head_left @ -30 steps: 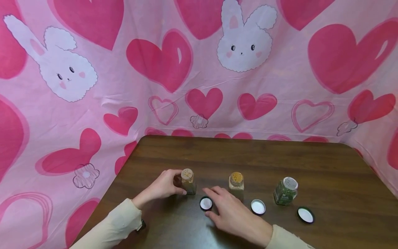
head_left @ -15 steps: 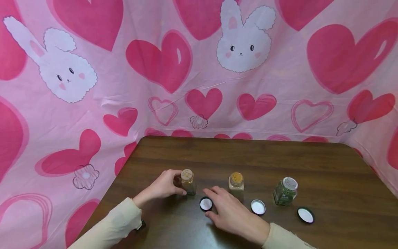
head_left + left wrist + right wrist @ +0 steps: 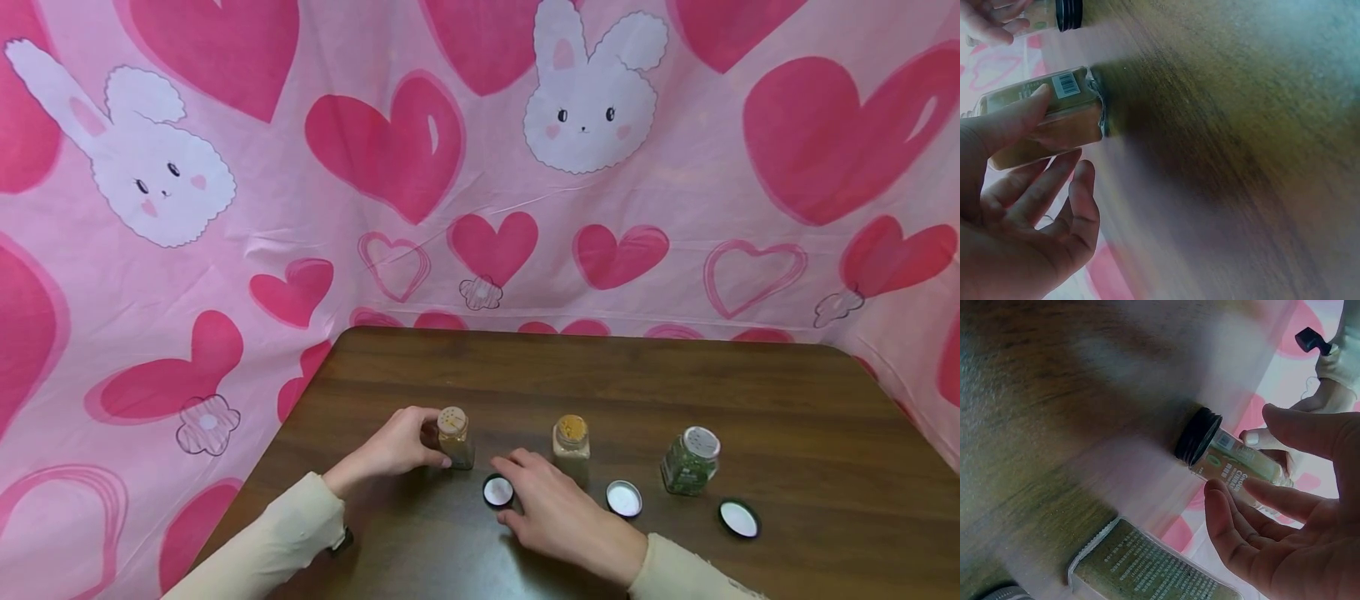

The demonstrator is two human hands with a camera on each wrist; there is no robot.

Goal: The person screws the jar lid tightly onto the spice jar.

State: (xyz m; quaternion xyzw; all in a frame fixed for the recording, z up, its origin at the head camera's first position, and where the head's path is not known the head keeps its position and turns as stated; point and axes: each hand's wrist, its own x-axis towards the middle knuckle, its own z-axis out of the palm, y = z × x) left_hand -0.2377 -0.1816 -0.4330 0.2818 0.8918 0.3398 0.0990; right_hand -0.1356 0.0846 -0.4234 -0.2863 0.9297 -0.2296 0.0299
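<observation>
My left hand holds an uncapped glass spice jar of brown powder upright on the table, thumb on one side and fingers on the other. In the left wrist view the thumb lies across the jar near its barcode label. Just right of it, a black screw lid lies with its white inside facing up. My right hand hovers beside that lid, its fingers relaxed and thumb apart. The right wrist view shows a gap between these fingers and the lid.
Behind my right hand stands a second uncapped jar with an orange-dusted shaker top. Farther right is a jar of green herbs. Two more upturned lids lie near them, one lid in the middle and another lid at the right.
</observation>
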